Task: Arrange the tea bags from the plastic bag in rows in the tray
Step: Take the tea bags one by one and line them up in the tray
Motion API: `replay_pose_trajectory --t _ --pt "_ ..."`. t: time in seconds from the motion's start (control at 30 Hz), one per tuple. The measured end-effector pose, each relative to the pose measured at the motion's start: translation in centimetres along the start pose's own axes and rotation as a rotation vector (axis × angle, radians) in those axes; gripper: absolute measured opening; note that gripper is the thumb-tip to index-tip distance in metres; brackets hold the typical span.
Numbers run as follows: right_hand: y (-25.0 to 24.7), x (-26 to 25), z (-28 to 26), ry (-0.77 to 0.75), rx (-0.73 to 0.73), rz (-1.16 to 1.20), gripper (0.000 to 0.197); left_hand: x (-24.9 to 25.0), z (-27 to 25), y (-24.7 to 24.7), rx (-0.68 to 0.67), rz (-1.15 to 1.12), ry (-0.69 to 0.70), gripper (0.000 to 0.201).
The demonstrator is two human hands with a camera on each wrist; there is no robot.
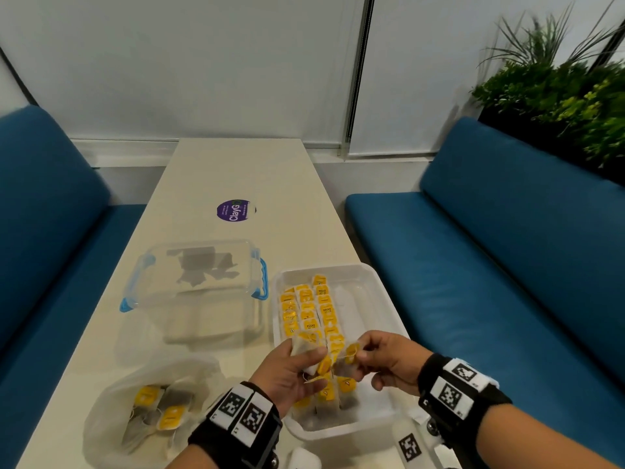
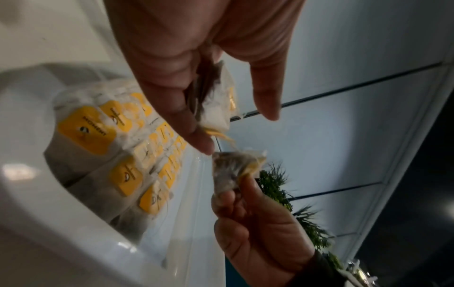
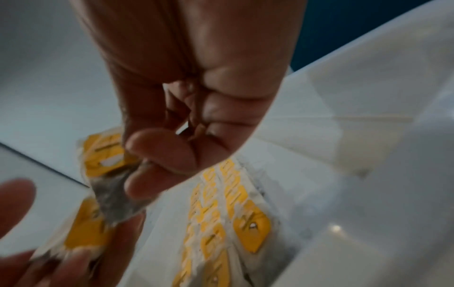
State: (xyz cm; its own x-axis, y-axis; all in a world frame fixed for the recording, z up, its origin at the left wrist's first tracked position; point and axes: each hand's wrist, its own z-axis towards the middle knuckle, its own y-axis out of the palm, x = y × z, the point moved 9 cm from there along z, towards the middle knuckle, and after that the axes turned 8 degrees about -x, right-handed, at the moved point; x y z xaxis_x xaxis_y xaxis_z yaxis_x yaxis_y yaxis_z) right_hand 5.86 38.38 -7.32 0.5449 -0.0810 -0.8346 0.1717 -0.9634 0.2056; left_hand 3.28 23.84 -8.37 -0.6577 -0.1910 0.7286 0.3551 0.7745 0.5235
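Observation:
A white tray (image 1: 378, 289) on the table holds rows of yellow-labelled tea bags (image 1: 309, 309) along its left side. Above the tray's near half, my left hand (image 1: 297, 367) holds a small stack of tea bags (image 2: 216, 108) in its fingers. My right hand (image 1: 378, 358) pinches one tea bag (image 1: 350, 355) between thumb and fingertips, close to the left hand's stack. In the right wrist view that tea bag (image 3: 110, 182) hangs from my fingertips (image 3: 152, 155) over the rows (image 3: 221, 213). A clear plastic bag (image 1: 145, 404) with several more tea bags lies at the near left.
A clear lidded container with blue clips (image 1: 196, 282) stands left of the tray. A purple round sticker (image 1: 235, 210) marks the table farther off. Blue benches (image 1: 490, 265) flank the table, and plants (image 1: 568, 96) stand at the back right.

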Motion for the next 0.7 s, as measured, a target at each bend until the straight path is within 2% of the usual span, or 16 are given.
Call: replay_pose_trajectory --t 0.1,0.3,0.37,0.47,0.57,0.7 --pt "0.7 0.0 0.3 -0.01 0.004 -0.017 0.013 0.3 0.2 1.2 -0.034 0.115 0.013 0.041" --pt "1.5 -1.4 -0.1 -0.085 0.027 -0.125 0.014 1.0 0.7 1.3 0.027 0.206 0.042 0.039" --pt "1.0 -2.2 -0.4 -0.097 0.11 -0.324 0.007 0.9 0.8 1.1 0.041 0.188 0.039 0.032" --pt "-0.5 -2.6 -0.7 -0.026 0.287 -0.805 0.011 0.8 0.9 -0.2 0.118 0.097 0.041 0.02" --pt "0.0 -1.0 -0.4 0.106 0.16 -1.015 0.006 0.6 0.9 -1.2 0.134 0.001 0.028 0.019" --pt "1.2 1.2 0.2 0.298 -0.015 -1.124 0.006 0.7 0.9 -1.5 0.118 -0.042 0.025 0.016"
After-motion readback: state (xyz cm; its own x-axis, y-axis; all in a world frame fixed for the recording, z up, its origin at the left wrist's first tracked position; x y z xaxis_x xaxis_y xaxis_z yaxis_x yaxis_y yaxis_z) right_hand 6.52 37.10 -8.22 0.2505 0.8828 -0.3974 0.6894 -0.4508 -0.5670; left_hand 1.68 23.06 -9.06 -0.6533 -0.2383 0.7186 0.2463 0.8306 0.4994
